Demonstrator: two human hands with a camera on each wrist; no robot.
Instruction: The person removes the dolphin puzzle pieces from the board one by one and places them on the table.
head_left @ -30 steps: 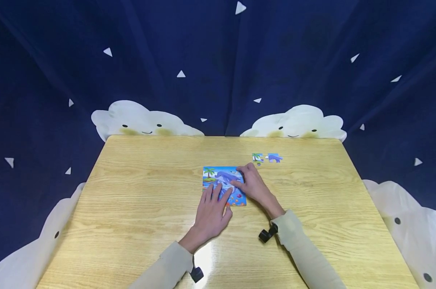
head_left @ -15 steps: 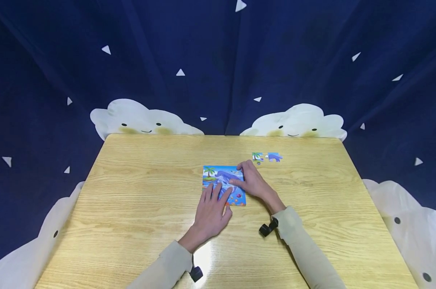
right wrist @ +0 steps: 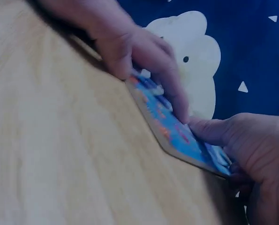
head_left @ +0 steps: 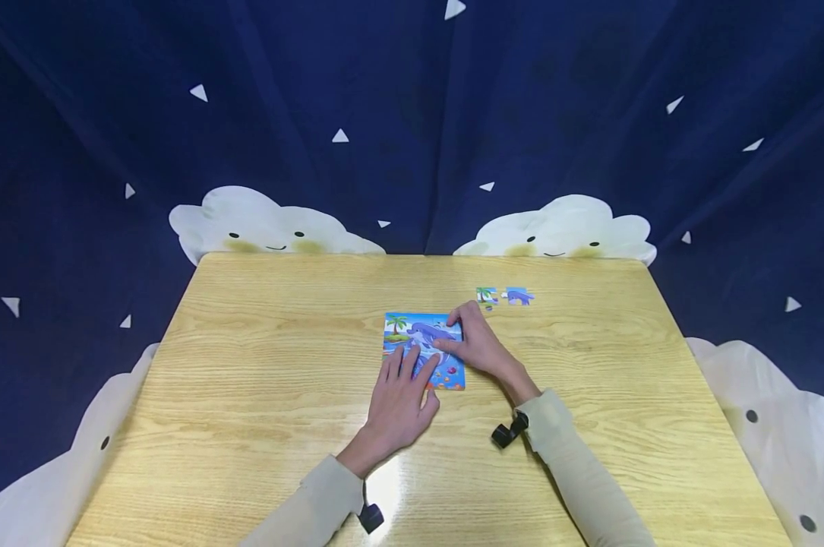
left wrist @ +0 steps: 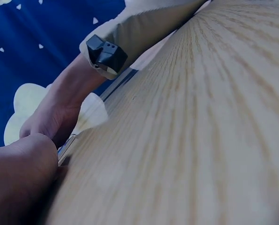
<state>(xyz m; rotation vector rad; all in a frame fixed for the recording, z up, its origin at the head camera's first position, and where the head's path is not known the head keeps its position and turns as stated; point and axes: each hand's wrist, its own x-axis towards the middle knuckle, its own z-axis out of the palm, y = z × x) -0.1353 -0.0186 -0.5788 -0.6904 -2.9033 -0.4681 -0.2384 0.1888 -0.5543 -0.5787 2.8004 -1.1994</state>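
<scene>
A square dolphin jigsaw puzzle [head_left: 427, 333] lies flat near the middle of the wooden table. My left hand [head_left: 396, 406] rests on its lower left part, fingers straight and spread over the picture. At the right edge, my right hand [head_left: 478, 346] grips the puzzle: in the right wrist view the thumb [right wrist: 212, 131] presses on top and the other fingers curl down at the board's side, partly hidden. The left wrist view shows only the heel of my left hand [left wrist: 19, 176] close up, with the right hand [left wrist: 52, 119] beyond it.
Beyond the right hand lie two small puzzle pieces, one with a palm tree [head_left: 486, 295] and one with a dolphin [head_left: 519, 297]. A dark blue curtain [head_left: 412, 114] with white clouds borders the table [head_left: 268, 365]. A black camera [head_left: 503, 434] sits at the right cuff.
The head view has tilted very slightly. Right fingertips have shifted a little at the puzzle's edge; the left hand stays where it was.
</scene>
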